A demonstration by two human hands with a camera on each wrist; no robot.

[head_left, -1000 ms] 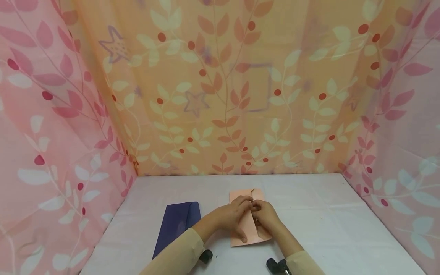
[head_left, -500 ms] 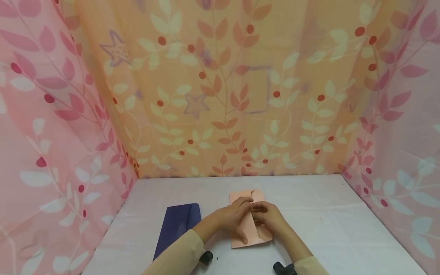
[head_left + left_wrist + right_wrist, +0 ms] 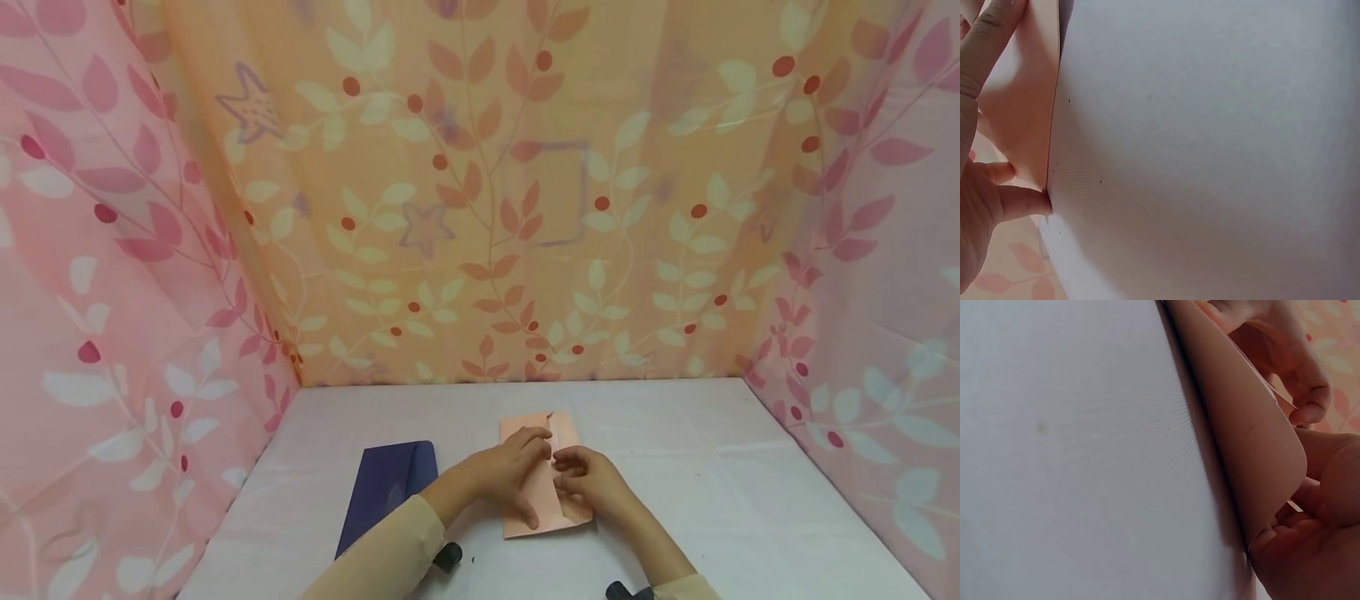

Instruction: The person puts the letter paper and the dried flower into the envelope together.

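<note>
A peach paper envelope (image 3: 517, 417) lies on the table with its flap (image 3: 579, 510) folded out to the right. My left hand (image 3: 506, 475) rests across the envelope's body with fingers spread, the thumb near its front end. In the left wrist view, a fingertip (image 3: 1041, 203) touches down at the envelope's long edge. My right hand (image 3: 592, 483) is over the flap, fingers loosely bent, fingertips right at the pocket's mouth. Index finger and thumb stand apart there. In the right wrist view, the raised flap (image 3: 1260, 444) hides some of these fingers.
A dark blue envelope (image 3: 378, 483) lies left of the peach one, partly covered by the left sleeve (image 3: 390, 554). A white cloth covers the table (image 3: 690, 467). Patterned curtains (image 3: 480, 208) stand behind and at both sides. Dark wrist devices (image 3: 448, 557) show below the hands.
My right hand has drawn slightly right from the pocket's edge, and its index finger and thumb have parted. My left hand and both envelopes have stayed nearly in place.
</note>
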